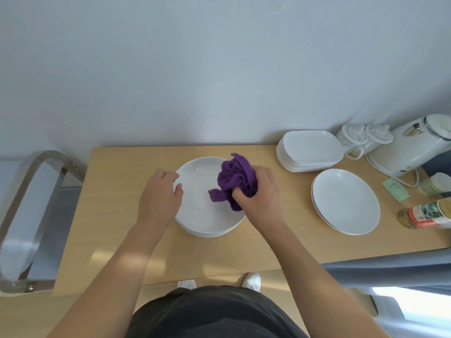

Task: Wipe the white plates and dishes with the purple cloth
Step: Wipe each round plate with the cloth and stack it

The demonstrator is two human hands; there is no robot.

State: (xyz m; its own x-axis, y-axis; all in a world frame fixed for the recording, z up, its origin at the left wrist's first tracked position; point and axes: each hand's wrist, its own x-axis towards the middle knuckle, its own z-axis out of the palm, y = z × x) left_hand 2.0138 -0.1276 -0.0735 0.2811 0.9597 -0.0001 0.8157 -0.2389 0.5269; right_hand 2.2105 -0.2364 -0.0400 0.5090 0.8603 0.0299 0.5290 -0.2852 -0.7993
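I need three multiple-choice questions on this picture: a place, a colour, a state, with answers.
1. Where is the stack of rectangular dishes? A. beside the kettle B. on the floor C. on a shelf
2. What colour is the cloth? A. green B. purple C. white
3. What is the right hand doing? A. resting flat B. holding a bottle C. gripping the cloth on the round plate

Answers: 1 A: they stand next to the kettle. 2 B: it is plainly purple. 3 C: its fingers curl round the cloth.
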